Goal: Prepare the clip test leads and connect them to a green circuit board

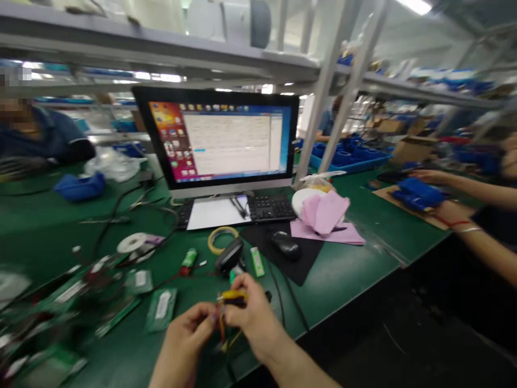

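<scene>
Close to the bench's front edge, my right hand (256, 318) grips a small yellow-and-black part (234, 296); blur hides its exact kind. Thin red and yellow wires (222, 326) hang down from that part. My left hand (188, 334) is closed in a pinch at these wires, to the left of the part. Just beyond my hands lies a black handheld scanner (230, 256), partly hidden by my right fingers. A green-and-white stick-like item (257, 262) lies beside the scanner, and a green cylindrical piece (189, 261) with a red end is left of it.
A monitor (226, 140) stands behind a keyboard (272, 207), white paper (212, 213) and yellow tape roll (222, 240). A mouse (286, 245) and pink cloths (325, 213) lie right. Bagged circuit boards (161, 310) and cables crowd the left. Co-workers sit at both sides.
</scene>
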The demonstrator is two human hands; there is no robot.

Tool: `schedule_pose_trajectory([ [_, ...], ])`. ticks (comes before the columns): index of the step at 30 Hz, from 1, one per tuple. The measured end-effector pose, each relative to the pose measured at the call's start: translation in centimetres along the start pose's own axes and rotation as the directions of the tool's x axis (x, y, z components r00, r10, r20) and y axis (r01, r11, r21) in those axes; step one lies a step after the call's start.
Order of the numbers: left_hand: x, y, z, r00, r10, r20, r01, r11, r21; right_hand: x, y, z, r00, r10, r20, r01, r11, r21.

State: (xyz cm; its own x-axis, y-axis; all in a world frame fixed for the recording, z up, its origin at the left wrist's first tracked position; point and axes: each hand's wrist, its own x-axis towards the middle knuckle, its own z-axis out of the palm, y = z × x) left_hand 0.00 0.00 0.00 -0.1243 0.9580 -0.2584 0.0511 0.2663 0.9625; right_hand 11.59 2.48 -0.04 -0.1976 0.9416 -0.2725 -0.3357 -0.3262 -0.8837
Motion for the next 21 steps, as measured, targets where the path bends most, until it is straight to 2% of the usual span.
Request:
schedule_pose_trajectory([
  [4,0.0,0.2,-0.4,0.996,0.047,-0.081,-0.050,0.998,-0.033,0.2,-0.2,0.1,0.997,-0.045,0.062,0.049,0.996,-0.070],
  [7,-0.4,0.5,-0.6,0.985,0.132,-0.109,-0.126,0.990,0.062,0.2,0.0,0.1,0.994,-0.059,0.097,0.071,0.990,-0.123],
  [12,-0.8,0.4,-1.3,0.967,0.240,-0.090,-0.218,0.955,0.200,-0.2,0.4,0.5,0.984,-0.126,0.125,0.154,0.958,-0.243],
  [16,-0.7,0.3,-1.6,0.974,0.211,-0.081,-0.189,0.957,0.220,-0.2,0.5,0.8,0.977,-0.179,0.117,0.210,0.907,-0.366],
  [21,-0.8,0.2,-1.5,0.990,0.088,-0.110,-0.066,0.980,0.186,-0.4,0.9,1.2,0.971,-0.221,0.096,0.241,0.871,-0.429],
])
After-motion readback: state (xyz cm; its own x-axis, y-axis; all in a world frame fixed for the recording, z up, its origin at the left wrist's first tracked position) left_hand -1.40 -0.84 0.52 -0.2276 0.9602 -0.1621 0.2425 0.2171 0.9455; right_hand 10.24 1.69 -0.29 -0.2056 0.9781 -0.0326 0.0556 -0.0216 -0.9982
